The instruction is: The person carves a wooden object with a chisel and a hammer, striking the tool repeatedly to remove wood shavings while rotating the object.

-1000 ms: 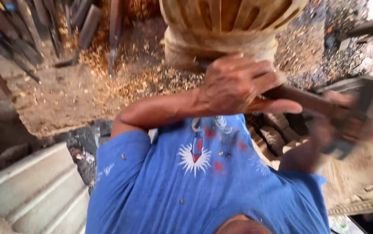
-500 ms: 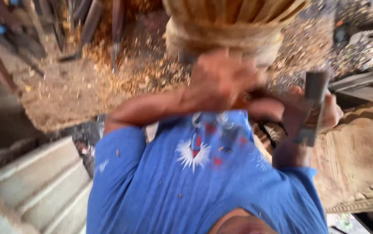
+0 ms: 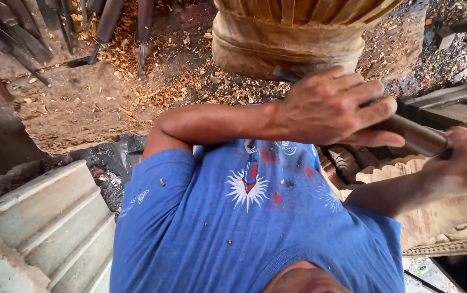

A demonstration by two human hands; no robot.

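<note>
A: At the far left, what lies on the ground?

B: Pale ribbed moulding pieces (image 3: 43, 228) sit low down. Above them a row of long-handled carving tools (image 3: 108, 21) rests on earth strewn with wood shavings (image 3: 152, 81).

A: And in the middle?

B: A person in a blue shirt (image 3: 244, 217), flecked with chips, fills the view. Above it stands a large round carved wooden piece (image 3: 293, 38), fluted at the top with a smooth band beneath.

A: Where is the left hand?

B: The left hand (image 3: 331, 106) comes across the body and is wrapped around a chisel (image 3: 412, 135), fingers closed over its shaft. The dark blade end (image 3: 285, 73) pokes out past the knuckles and meets the lower edge of the round piece.

A: And the right?

B: Further right, the right hand (image 3: 464, 157) is clenched at the chisel's handle end. So both hands are clamped on one tool, just beside each other along its length.

A: Anything below that?

B: Ornate carved timber (image 3: 450, 228) lies under the right forearm, near the frame edge.
</note>
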